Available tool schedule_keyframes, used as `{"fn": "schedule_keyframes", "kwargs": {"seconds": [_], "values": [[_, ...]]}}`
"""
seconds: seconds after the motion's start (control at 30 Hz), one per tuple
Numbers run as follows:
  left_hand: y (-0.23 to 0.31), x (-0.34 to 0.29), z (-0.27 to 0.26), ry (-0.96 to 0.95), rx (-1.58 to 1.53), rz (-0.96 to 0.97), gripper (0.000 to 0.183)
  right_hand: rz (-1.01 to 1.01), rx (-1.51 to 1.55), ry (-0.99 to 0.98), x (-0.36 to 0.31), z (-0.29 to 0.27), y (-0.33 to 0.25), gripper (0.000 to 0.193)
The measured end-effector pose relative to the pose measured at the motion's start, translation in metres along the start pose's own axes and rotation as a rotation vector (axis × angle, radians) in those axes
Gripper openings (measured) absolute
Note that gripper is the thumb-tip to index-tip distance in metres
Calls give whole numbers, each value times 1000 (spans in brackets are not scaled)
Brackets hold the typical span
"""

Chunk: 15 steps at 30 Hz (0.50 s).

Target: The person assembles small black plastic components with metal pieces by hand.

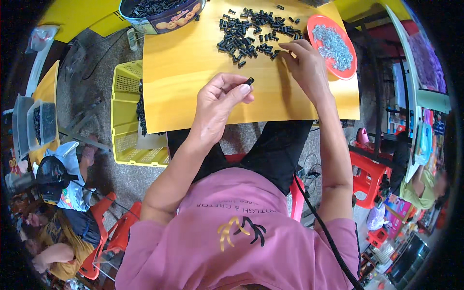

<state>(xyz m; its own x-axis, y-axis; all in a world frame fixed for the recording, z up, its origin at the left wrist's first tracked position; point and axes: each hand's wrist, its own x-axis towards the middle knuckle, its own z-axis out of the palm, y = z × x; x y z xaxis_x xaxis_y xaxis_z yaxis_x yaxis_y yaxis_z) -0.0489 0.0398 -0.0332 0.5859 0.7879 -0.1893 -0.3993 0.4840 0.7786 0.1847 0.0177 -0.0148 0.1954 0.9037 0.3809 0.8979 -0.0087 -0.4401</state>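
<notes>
My left hand (220, 99) is over the near part of the yellow tabletop (179, 92). Between its thumb and fingers it pinches a small black cylindrical plastic part (250, 81), whose end sticks out past the thumb. My right hand (305, 60) is at the right edge of a loose pile of small black plastic parts (246, 36). Its thumb and index finger are apart, with their tips beside one black part (276, 53); whether they touch it is unclear. Right of that hand, a red oval plate (352, 60) holds many small silvery metal pieces (333, 46).
A round tin (166, 21) full of black parts stands at the table's far left. Below the left table edge is a yellow crate (126, 111) with more black parts. Red stools (369, 176) stand at the right. Another person (58, 251) sits at lower left.
</notes>
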Motion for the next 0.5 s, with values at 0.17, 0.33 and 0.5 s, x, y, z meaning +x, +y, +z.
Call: {"fn": "schedule_keyframes", "kwargs": {"seconds": [0.17,0.33,0.5], "values": [[-1,0,-3,-10,23,5,14,-24,-164,-131,7,3,1,15],[2,1,3,-13,57,-7,14,129,164,-96,0,-3,-1,13],[10,-1,14,-34,57,23,17,479,875,-114,-20,-22,-41,15]]}}
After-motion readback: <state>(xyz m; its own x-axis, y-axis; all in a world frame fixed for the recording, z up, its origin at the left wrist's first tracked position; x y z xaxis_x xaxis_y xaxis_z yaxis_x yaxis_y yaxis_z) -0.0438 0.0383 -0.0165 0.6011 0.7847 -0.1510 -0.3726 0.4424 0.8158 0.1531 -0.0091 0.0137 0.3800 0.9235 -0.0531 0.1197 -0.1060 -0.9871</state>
